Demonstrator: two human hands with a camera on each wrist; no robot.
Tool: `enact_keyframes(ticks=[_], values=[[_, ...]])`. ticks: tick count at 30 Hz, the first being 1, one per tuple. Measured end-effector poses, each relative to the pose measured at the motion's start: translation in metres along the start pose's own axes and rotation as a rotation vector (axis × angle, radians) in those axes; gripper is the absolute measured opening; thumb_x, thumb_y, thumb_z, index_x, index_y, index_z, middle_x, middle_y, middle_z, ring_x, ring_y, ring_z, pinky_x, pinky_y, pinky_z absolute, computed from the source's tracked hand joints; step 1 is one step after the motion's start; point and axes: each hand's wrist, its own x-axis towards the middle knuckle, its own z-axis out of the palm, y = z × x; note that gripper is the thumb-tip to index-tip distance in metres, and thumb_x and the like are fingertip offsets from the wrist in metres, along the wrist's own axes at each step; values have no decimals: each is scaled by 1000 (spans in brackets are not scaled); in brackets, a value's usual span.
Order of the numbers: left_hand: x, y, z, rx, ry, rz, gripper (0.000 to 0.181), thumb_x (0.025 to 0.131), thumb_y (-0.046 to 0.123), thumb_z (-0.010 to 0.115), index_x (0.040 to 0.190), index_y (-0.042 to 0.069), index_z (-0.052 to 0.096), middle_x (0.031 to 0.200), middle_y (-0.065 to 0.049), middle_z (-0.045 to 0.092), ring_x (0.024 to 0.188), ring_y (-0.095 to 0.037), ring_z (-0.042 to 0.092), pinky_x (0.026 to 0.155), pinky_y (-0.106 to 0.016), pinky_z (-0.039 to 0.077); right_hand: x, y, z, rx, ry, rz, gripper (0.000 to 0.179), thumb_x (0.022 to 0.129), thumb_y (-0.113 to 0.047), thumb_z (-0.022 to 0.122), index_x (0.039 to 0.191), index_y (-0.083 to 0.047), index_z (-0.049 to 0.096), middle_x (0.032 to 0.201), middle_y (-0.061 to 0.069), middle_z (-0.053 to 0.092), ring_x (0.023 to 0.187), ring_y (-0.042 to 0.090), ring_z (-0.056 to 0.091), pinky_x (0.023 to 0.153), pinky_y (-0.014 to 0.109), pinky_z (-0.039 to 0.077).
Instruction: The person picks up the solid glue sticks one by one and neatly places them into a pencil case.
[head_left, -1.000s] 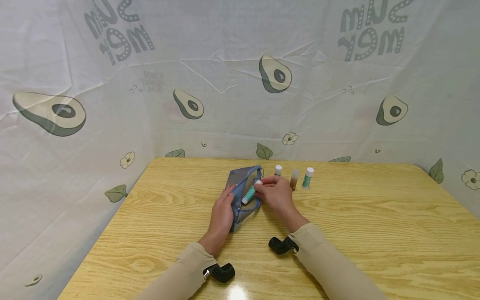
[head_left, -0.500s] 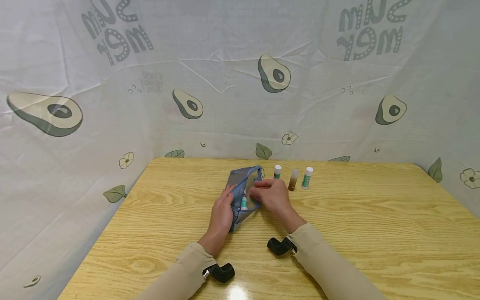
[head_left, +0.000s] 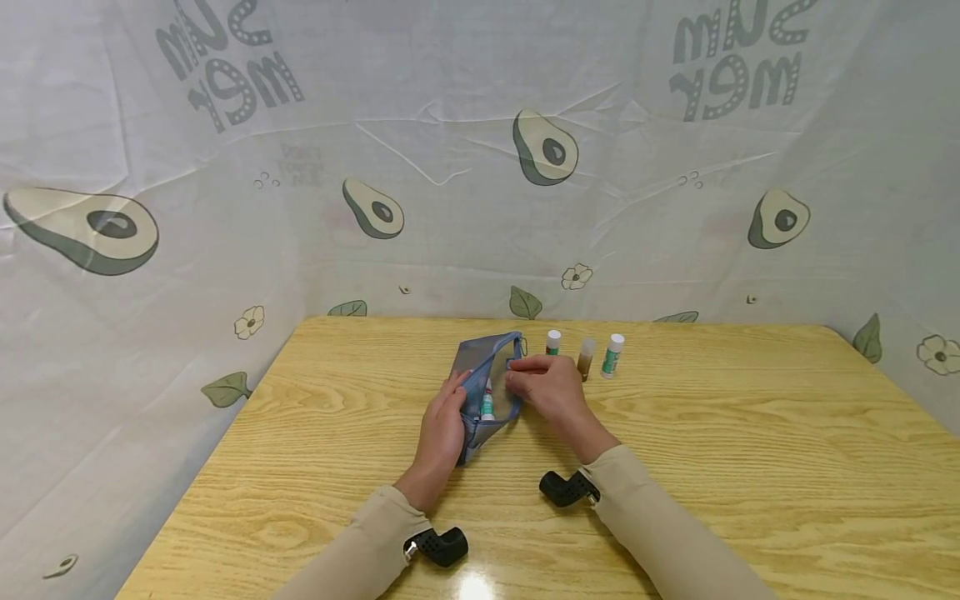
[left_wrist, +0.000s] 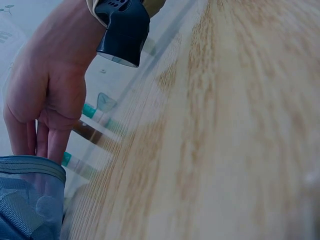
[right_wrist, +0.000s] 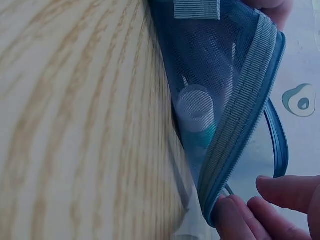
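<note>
A blue-grey mesh zip pouch (head_left: 476,354) lies on the table with its zipped mouth spread apart, facing right. My left hand (head_left: 442,421) grips its left side near the rim; part of that hand is hidden behind the pouch. Inside, near the lower end, stands a white-capped, green-labelled tube like a glue stick (head_left: 487,402), also visible through the mesh in the right wrist view as a tube (right_wrist: 196,112). At the mouth's right edge is my right hand (head_left: 553,390), its fingertips partly inside. Thumb and fingers (right_wrist: 285,192) stand apart with no tube between them.
Behind my right hand stand another white-capped tube (head_left: 552,340), a brown tube with a clear cap (head_left: 585,360) and a green-labelled tube (head_left: 612,357). A patterned cloth (head_left: 450,167) hangs behind the wooden table (head_left: 720,433). Each wrist wears a black camera mount.
One second ago my right hand pinched the green-labelled tube over the pouch mouth. It has let go, and that tube is now inside the pouch. The left hand stays in place.
</note>
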Motion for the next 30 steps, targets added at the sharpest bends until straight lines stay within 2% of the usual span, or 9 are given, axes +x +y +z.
enact_keyframes(ticks=[6,15,22,30], values=[[0,1,1,10,5,-5,51,113,26,32,156,12,55,175,-11,31,167,-36,16,135,-60,13,-2,-1,-4,-13,-29,-28,31,99,-8,73,127,6,73,120,24,77,106,25,78,96,34,64],[0,1,2,15,0,4,51,114,26,32,157,11,54,175,-11,31,167,-36,16,135,-60,12,-1,-8,-12,6,-39,-66,32,100,-7,72,128,7,72,120,24,77,100,20,80,93,32,64],[-1,1,1,13,-4,2,51,113,26,32,158,12,53,176,-10,30,167,-35,15,135,-59,12,-1,-15,-22,15,-72,-104,33,102,-8,69,131,7,70,126,27,73,111,28,78,103,43,60],[-1,0,1,15,-1,3,51,114,26,32,157,12,53,175,-11,31,167,-36,15,135,-59,12,-2,-18,-23,-62,-86,-168,31,101,-12,73,127,4,73,122,24,75,111,33,77,100,43,62]])
